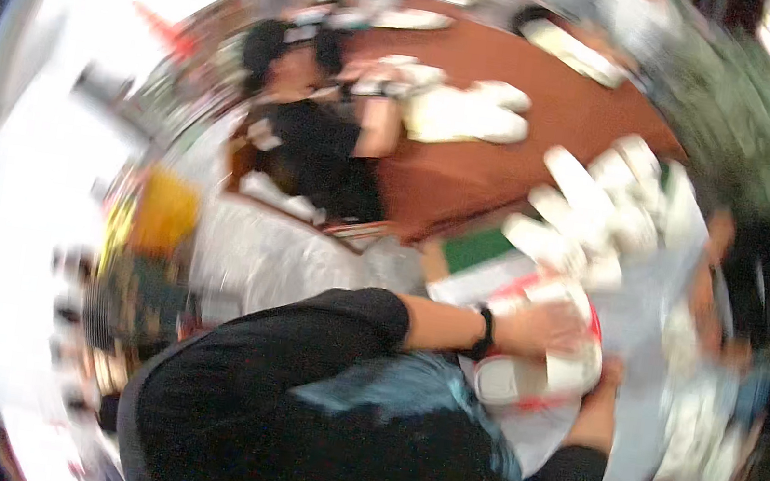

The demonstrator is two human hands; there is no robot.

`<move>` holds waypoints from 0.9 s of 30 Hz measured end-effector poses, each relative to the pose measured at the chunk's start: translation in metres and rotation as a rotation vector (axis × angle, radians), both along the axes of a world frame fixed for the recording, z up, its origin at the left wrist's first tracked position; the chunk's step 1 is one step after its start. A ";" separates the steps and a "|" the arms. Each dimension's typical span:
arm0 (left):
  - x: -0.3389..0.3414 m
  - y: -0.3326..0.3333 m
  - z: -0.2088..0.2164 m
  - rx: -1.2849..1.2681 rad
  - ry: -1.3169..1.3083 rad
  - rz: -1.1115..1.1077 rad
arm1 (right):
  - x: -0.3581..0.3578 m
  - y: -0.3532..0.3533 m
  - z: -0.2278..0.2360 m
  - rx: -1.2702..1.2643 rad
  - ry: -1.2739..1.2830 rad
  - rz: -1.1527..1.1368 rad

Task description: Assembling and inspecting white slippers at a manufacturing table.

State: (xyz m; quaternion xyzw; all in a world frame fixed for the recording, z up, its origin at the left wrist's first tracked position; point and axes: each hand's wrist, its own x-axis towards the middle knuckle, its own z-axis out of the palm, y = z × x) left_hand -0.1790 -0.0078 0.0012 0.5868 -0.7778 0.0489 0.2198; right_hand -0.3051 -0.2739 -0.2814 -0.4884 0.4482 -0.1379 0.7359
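Motion blur smears the whole head view. My left hand [543,330], with a dark band at the wrist, lies over a white rounded piece [572,370] shaped like a slipper. Its fingers are too smeared to read. At the right edge of that piece is my right hand [612,372], touching or very near it, its fingers mostly hidden. Another white rounded piece [497,380] lies just below my left wrist. Red edging [596,319] shows around and under the white pieces. Beyond my hands, several white elongated pieces [593,214] lie heaped on the grey work surface [640,410].
A brown table [487,55] beyond bears more white pieces [470,114]. A person in black [314,149] works at its left side. A green pad [474,249] lies near my left hand. Clear plastic sheeting [257,253] is at the left. Another person [752,114] stands at the far right.
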 end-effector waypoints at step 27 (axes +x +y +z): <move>-0.017 -0.026 -0.019 -0.369 0.007 0.008 | 0.016 -0.046 0.076 -1.131 -0.025 0.292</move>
